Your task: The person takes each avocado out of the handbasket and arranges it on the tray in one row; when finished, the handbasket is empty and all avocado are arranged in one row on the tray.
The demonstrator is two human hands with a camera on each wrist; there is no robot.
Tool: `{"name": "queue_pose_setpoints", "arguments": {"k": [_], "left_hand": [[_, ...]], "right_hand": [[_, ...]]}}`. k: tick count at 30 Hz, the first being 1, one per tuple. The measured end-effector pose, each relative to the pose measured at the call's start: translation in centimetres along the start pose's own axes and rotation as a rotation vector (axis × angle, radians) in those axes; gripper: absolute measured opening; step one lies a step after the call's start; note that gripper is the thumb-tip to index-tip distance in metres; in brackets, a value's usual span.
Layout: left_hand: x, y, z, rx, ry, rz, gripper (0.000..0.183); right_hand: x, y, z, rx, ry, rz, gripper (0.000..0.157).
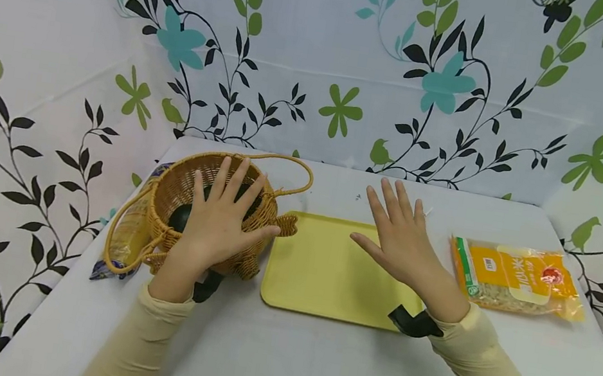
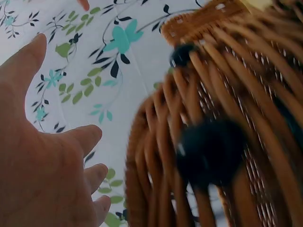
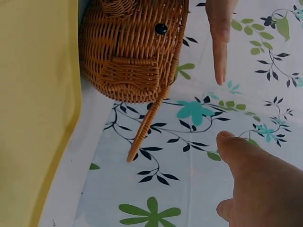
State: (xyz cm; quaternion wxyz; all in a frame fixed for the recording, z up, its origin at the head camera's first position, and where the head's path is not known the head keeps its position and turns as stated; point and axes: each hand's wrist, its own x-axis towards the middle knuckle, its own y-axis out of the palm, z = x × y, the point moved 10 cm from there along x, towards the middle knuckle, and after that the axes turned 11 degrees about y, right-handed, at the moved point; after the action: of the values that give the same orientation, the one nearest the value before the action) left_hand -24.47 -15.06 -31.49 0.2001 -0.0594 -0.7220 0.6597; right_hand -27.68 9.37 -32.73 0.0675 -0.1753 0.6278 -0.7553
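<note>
My left hand [image 1: 220, 224] is held up with its fingers spread, overlapping a brown wicker basket [image 1: 270, 212] in the head view. Dark rounded things [image 1: 179, 217] show inside the basket, partly hidden by that hand. In the left wrist view the basket's wall [image 2: 227, 75], with shiny black beads [image 2: 208, 151], stands beside the fingers. My right hand [image 1: 401, 245] is raised over the right part of a yellow tray [image 1: 318, 268], fingers straight and apart. Both hands hold nothing.
An orange packet of pale grain-like food [image 1: 522, 279] lies at the right. Behind the basket's left side is a clear packet [image 1: 129, 234] with yellowish contents. Looped wicker handles [image 1: 303, 175] stick out from the basket. Patterned cloth [image 1: 310, 53] hangs behind the white table.
</note>
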Motion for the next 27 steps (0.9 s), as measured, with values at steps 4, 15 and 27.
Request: {"name": "queue_pose_setpoints", "arguments": {"k": [4, 15, 27], "left_hand": [[-1.0, -0.4, 2.0, -0.008, -0.043, -0.009, 0.093], [-3.6, -1.5, 7.4, -0.031, -0.161, -0.018, 0.096], [-7.7, -0.5, 12.1, -0.16, -0.251, 0.06, 0.107]], "right_hand": [[0.9, -0.3, 1.1, 0.004, -0.029, 0.014, 0.084], [3.9, 0.3, 4.4, 0.036, -0.105, 0.058, 0.082], [7.2, 3.9, 9.6, 0.106, -0.2, 0.24, 0.083]]}}
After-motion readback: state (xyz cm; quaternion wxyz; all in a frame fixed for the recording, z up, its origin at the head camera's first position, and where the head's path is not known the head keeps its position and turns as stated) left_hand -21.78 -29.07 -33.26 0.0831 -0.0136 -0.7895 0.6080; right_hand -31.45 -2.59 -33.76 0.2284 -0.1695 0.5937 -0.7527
